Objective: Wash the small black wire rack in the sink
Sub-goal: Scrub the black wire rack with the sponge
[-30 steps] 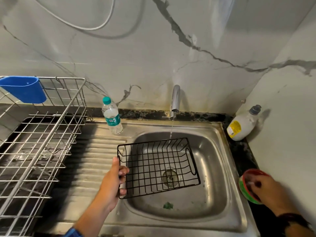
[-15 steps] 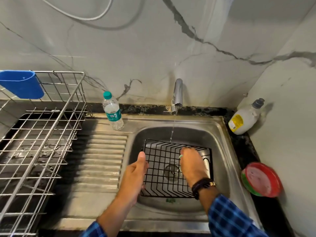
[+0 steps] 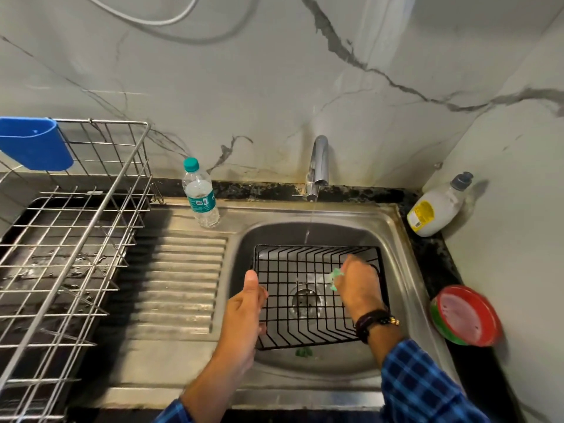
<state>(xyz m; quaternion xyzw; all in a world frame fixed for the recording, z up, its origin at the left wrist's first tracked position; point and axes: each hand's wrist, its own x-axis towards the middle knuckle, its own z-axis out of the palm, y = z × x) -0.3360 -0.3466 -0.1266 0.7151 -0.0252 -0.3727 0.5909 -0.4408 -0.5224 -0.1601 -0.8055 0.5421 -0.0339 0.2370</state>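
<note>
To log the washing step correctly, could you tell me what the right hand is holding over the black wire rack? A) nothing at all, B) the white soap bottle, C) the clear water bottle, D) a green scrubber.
D: a bit of green scrubber pokes out of the closed right hand inside the black wire rack; the water bottle and soap bottle stand untouched.

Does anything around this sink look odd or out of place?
A little. A green scrap lies loose on the sink floor beside the rack. Dark grime stains the wall joint behind the tap. A water bottle stands on the drainboard, an unusual spot. Nothing looks spilled or broken.
</note>
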